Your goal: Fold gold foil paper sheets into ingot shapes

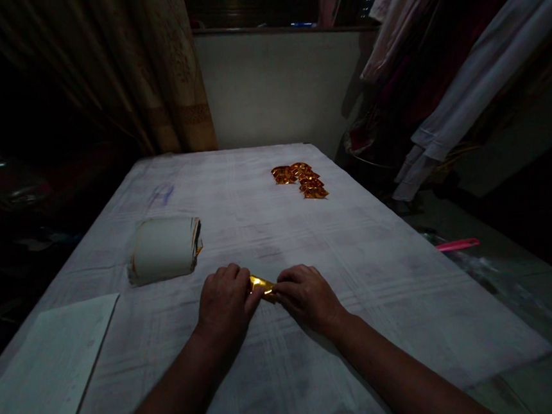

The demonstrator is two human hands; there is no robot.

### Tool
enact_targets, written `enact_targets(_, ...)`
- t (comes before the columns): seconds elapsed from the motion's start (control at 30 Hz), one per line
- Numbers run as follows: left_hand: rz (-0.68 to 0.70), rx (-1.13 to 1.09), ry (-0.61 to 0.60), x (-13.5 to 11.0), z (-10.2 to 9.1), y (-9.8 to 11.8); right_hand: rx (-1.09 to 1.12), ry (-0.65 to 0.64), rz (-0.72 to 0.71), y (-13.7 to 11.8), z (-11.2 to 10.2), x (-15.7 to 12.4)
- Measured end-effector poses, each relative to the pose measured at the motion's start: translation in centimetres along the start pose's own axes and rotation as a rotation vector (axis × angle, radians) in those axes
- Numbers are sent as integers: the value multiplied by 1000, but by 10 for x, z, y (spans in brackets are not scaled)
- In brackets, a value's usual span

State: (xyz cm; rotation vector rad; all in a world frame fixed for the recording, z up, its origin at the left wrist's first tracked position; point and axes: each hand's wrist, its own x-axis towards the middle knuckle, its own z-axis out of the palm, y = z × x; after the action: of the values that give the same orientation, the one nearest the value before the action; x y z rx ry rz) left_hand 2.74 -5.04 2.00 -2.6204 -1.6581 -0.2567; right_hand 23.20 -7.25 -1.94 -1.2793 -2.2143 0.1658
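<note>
A small folded piece of shiny gold foil paper (262,286) lies low over the table, between my two hands. My left hand (225,300) grips its left end, fingers curled and thumb along the near side. At the other end, my right hand (306,294) pinches the foil between thumb and fingers. Beyond them, toward the back right of the table, sit several folded gold foil pieces (310,179) in a loose cluster. A thick stack of pale paper sheets (163,248) with some gold edges rests to the left of my left hand.
A white sheet or board (53,374) lies at the table's near left. The table (382,268) has a pale checked cover. Clothes (476,67) hang at the right, a curtain (167,68) at the back left. A pink handle (458,244) shows beyond the right edge.
</note>
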Motion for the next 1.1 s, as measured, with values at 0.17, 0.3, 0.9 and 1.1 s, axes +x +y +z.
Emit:
enact_targets(0.17, 13, -32, 56, -4, 5, 0, 74, 38, 145, -6, 2, 1)
enact_targets(0.3, 22, -44, 87, -5, 8, 0, 55, 21, 233, -10, 1, 3)
enact_targets(0.9, 40, -88, 99, -5, 7, 0, -156, -38, 218, -19, 5, 12)
enact_targets(1.1, 24, -68, 88, -4, 9, 3, -106, -27, 231, -18, 4, 11)
